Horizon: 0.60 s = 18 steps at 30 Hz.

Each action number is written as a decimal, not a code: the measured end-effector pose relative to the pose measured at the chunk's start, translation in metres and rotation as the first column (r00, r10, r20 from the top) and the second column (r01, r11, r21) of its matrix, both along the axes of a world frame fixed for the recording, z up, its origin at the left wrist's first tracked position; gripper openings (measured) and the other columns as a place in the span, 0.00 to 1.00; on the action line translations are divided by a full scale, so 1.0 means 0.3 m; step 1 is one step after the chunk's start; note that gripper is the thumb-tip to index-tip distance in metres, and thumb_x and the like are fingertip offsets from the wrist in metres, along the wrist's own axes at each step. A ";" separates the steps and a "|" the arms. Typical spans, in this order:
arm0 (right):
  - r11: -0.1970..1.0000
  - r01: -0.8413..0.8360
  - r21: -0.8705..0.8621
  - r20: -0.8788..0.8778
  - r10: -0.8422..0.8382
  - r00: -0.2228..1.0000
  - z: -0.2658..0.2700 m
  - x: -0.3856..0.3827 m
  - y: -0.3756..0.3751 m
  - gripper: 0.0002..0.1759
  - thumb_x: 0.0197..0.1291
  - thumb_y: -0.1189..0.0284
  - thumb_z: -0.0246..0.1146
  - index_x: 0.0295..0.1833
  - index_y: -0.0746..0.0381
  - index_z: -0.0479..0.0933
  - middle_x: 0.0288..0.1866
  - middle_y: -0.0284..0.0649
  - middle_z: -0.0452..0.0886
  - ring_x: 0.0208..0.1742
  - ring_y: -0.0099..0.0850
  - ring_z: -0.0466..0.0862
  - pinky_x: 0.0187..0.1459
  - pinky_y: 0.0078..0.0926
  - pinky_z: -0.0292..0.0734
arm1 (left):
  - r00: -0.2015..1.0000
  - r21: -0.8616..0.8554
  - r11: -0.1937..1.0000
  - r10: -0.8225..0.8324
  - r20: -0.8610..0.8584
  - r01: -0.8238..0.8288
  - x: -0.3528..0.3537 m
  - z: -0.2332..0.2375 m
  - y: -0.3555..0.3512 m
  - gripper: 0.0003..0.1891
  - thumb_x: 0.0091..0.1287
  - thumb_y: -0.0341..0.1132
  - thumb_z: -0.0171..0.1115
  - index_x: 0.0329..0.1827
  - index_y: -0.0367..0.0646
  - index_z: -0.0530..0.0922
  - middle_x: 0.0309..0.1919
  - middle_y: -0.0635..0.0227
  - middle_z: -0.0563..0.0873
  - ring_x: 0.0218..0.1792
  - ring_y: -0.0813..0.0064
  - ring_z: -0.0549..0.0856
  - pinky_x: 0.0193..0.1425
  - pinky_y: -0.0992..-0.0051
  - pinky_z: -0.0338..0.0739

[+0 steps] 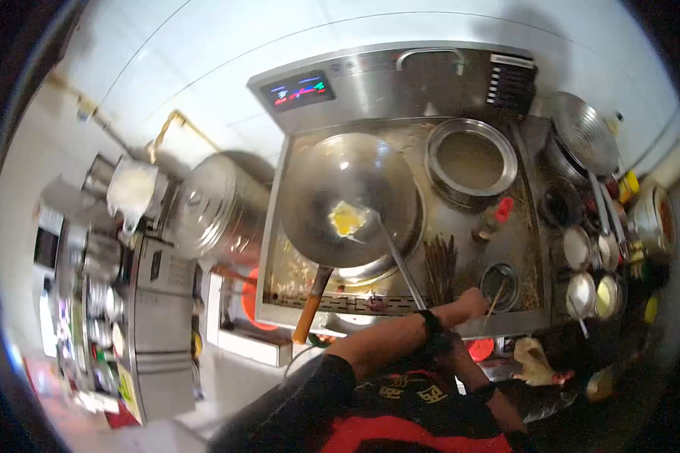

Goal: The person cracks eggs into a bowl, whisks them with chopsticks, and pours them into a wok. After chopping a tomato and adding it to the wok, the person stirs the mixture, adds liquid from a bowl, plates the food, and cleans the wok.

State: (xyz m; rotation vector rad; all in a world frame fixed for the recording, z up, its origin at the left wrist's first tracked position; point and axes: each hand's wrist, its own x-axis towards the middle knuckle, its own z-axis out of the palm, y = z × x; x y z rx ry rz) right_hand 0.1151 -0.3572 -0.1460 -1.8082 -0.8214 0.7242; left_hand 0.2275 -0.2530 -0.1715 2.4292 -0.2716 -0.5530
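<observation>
My left hand (472, 303) reaches across to the front right of the stove, its fingers closed beside a small metal cup (499, 306) with a thin stick (492, 309) leaning in it. What those fingers hold, if anything, I cannot tell. My right hand (467, 368) is just below my left wrist, its fingers mostly hidden behind that arm. An egg (347, 219) with yellow yolk and white edges lies in the large wok (310, 181). A metal utensil (402, 268) has its head by the egg, its handle sloping over the rim toward my left forearm.
A wooden wok handle (310, 309) juts over the stove's front. Behind right stands a metal pot (438, 166) of liquid; a bamboo brush (440, 264) and red-capped bottle (491, 220) are nearer. Seasoning bowls (579, 294) line the right; a big lidded pot (211, 208) stands left.
</observation>
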 end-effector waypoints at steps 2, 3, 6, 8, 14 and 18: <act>0.950 -0.205 -0.235 0.397 0.286 0.872 -0.028 0.042 0.013 0.20 0.57 0.68 0.61 0.55 0.62 0.75 0.47 0.50 0.83 0.45 0.45 0.83 0.44 0.39 0.76 | 0.973 -0.362 0.917 0.213 0.087 -0.168 -0.095 0.198 0.064 0.12 0.62 0.36 0.65 0.39 0.34 0.83 0.40 0.51 0.87 0.40 0.50 0.86 0.43 0.60 0.80; 0.993 -0.058 -0.101 0.188 0.076 0.979 -0.054 0.037 0.047 0.21 0.58 0.67 0.61 0.56 0.63 0.75 0.43 0.52 0.83 0.42 0.42 0.83 0.41 0.38 0.76 | 0.950 -0.450 0.883 0.244 0.196 -0.134 -0.163 0.330 0.126 0.13 0.62 0.34 0.64 0.45 0.34 0.81 0.44 0.50 0.85 0.46 0.49 0.84 0.49 0.61 0.79; 0.990 0.103 -0.095 0.005 -0.103 0.995 0.219 0.085 0.141 0.23 0.59 0.67 0.61 0.59 0.65 0.73 0.37 0.54 0.82 0.37 0.39 0.83 0.37 0.36 0.75 | 0.915 -0.595 0.801 0.283 0.288 -0.060 -0.383 0.716 0.382 0.22 0.59 0.29 0.64 0.58 0.37 0.76 0.55 0.49 0.81 0.58 0.50 0.79 0.63 0.62 0.73; 0.978 0.101 -0.183 0.070 -0.090 0.994 0.363 0.121 0.211 0.25 0.60 0.68 0.61 0.61 0.67 0.72 0.33 0.53 0.81 0.34 0.39 0.83 0.35 0.37 0.76 | 0.827 -0.418 0.877 0.407 0.387 -0.236 -0.531 0.770 0.575 0.22 0.57 0.29 0.67 0.57 0.37 0.78 0.54 0.51 0.82 0.57 0.51 0.80 0.63 0.61 0.74; 0.943 0.043 -0.331 -0.102 -0.081 0.991 0.451 -0.006 0.333 0.17 0.64 0.66 0.58 0.52 0.67 0.72 0.34 0.52 0.82 0.33 0.47 0.85 0.36 0.45 0.79 | 0.590 0.135 0.624 0.614 0.525 -0.769 -1.031 0.561 0.945 0.29 0.61 0.48 0.70 0.52 0.28 0.76 0.33 0.48 0.83 0.33 0.50 0.85 0.36 0.61 0.81; 0.966 -0.041 -0.255 -0.570 -0.116 0.814 0.551 0.002 0.412 0.11 0.65 0.68 0.58 0.46 0.64 0.72 0.28 0.42 0.79 0.25 0.33 0.81 0.25 0.36 0.77 | 0.364 -0.522 -0.049 0.661 -0.656 -0.852 -1.117 0.421 0.830 0.22 0.69 0.55 0.61 0.39 0.41 0.77 0.21 0.69 0.77 0.16 0.74 0.76 0.21 0.71 0.73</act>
